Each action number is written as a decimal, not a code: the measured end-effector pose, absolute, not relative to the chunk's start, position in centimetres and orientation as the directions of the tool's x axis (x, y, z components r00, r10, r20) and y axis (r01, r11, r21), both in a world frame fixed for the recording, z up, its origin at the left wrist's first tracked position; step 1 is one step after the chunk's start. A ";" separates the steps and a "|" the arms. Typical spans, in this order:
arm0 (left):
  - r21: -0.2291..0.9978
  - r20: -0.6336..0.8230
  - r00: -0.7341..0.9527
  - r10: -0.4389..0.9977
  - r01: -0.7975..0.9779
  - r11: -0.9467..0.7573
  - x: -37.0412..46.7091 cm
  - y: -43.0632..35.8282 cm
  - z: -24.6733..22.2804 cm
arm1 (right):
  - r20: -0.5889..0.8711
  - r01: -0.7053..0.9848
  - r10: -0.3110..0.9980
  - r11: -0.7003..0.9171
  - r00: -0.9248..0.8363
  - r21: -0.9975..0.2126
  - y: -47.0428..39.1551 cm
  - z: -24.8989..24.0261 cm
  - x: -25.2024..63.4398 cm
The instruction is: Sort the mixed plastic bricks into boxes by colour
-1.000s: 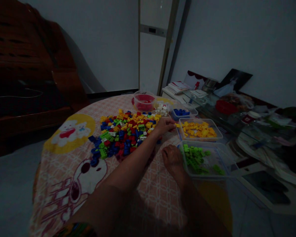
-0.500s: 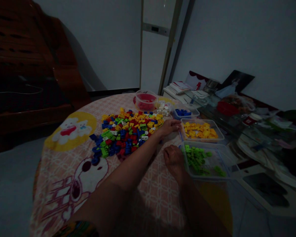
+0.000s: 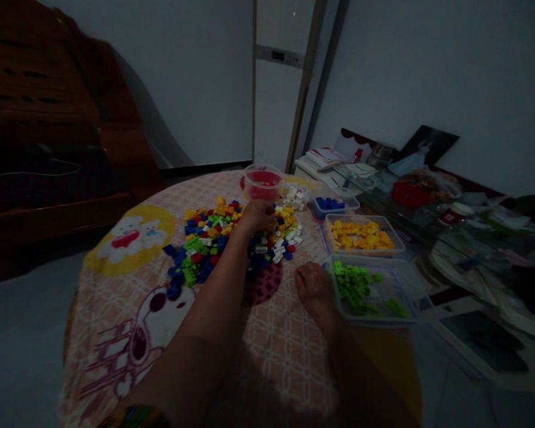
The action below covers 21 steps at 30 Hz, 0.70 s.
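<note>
My left hand [image 3: 258, 215] is over the back right part of a mixed pile of coloured bricks [image 3: 200, 246], its fingers bent down; whether they hold a brick is too dark to tell. My right hand [image 3: 312, 284] rests curled on the tablecloth, close to the left wall of a clear box with green bricks [image 3: 354, 288]. Behind that box stands one with yellow bricks [image 3: 361, 235], and farther back a smaller one with blue bricks [image 3: 330, 204]. White bricks [image 3: 295, 196] lie heaped beside a round tub [image 3: 263, 183] with a red inside.
A patterned cloth [image 3: 276, 351] covers the round table. To the right, a glass table [image 3: 374, 196] bears papers, a red bowl, a cup and other clutter. A wooden bench [image 3: 120, 148] stands at the left.
My left hand has moved left from the edge of the yellow-brick box to above the mixed pile. My right hand has stayed in place.
</note>
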<state>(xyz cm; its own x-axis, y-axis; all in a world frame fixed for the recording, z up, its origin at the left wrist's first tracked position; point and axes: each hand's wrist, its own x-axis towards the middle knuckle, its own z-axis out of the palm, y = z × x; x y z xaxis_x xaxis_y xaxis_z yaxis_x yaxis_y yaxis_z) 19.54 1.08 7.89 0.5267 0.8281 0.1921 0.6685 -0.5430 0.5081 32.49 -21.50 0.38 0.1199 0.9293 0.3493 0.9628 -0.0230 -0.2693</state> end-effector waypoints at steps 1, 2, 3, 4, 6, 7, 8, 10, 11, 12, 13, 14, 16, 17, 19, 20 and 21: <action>0.496 0.152 0.544 0.825 0.680 -0.540 19.2 1.1 7.9 | 0.347 0.962 0.930 -0.023 0.120 -0.270 -21.5 0.4 32.5; 0.494 0.110 0.563 0.819 0.684 -0.536 19.1 1.1 7.8 | 0.345 0.962 0.931 -0.025 0.121 -0.272 -21.5 0.4 32.5; 0.495 0.075 0.577 0.813 0.686 -0.532 19.0 1.1 7.7 | 0.343 0.961 0.931 -0.026 0.123 -0.274 -21.5 0.4 32.6; 0.496 0.051 0.587 0.808 0.687 -0.531 19.1 1.1 7.7 | 0.340 0.961 0.932 -0.026 0.123 -0.276 -21.5 0.4 32.6; 0.490 0.036 0.596 0.802 0.689 -0.534 19.2 0.9 7.6 | 0.336 0.961 0.933 -0.029 0.125 -0.276 -21.5 0.5 32.5; 0.486 0.038 0.596 0.802 0.691 -0.536 19.3 0.9 7.5 | 0.335 0.961 0.934 -0.032 0.127 -0.274 -21.5 0.6 32.5; 0.482 0.041 0.596 0.802 0.691 -0.538 19.4 0.8 7.5 | 0.336 0.962 0.933 -0.034 0.128 -0.271 -21.5 0.6 32.5; 0.480 0.040 0.601 0.798 0.689 -0.543 19.4 0.8 7.5 | 0.345 0.964 0.930 -0.033 0.127 -0.265 -21.5 0.7 32.4; 0.481 0.037 0.612 0.790 0.682 -0.551 19.3 0.8 7.5 | 0.353 0.964 0.927 -0.029 0.124 -0.263 -21.5 0.7 32.4; 0.486 0.037 0.626 0.779 0.670 -0.561 19.2 0.9 7.6 | 0.359 0.964 0.925 -0.024 0.121 -0.264 -21.6 0.7 32.4; 0.491 0.043 0.641 0.767 0.655 -0.574 19.1 0.9 7.6 | 0.361 0.964 0.925 -0.021 0.119 -0.265 -21.6 0.7 32.4; 0.497 0.058 0.653 0.755 0.638 -0.589 19.0 1.0 7.6 | 0.359 0.963 0.926 -0.021 0.120 -0.268 -21.6 0.7 32.4; 0.501 0.107 0.653 0.750 0.616 -0.608 18.8 1.1 7.5 | 0.346 0.962 0.930 -0.028 0.125 -0.271 -21.6 0.6 32.4; 0.499 0.133 0.642 0.755 0.614 -0.611 18.7 1.1 7.5 | 0.339 0.962 0.932 -0.032 0.127 -0.272 -21.5 0.6 32.4; 0.487 0.164 0.621 0.767 0.625 -0.610 18.8 1.2 7.4 | 0.330 0.961 0.935 -0.038 0.131 -0.272 -21.5 0.6 32.4; 0.477 0.172 0.610 0.773 0.635 -0.607 18.9 1.3 7.4 | 0.326 0.962 0.936 -0.042 0.132 -0.271 -21.5 0.6 32.4; 0.468 0.183 0.599 0.780 0.645 -0.605 18.9 1.3 7.4 | 0.323 0.962 0.937 -0.047 0.136 -0.269 -21.4 0.6 32.4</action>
<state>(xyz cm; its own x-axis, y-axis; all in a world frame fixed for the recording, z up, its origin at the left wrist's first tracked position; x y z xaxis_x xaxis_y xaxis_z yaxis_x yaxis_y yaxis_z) 18.91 1.31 7.39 0.5987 0.7797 0.1832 0.6446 -0.6048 0.4676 32.43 -21.43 0.60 0.1360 0.9367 0.3226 0.9619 -0.0469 -0.2693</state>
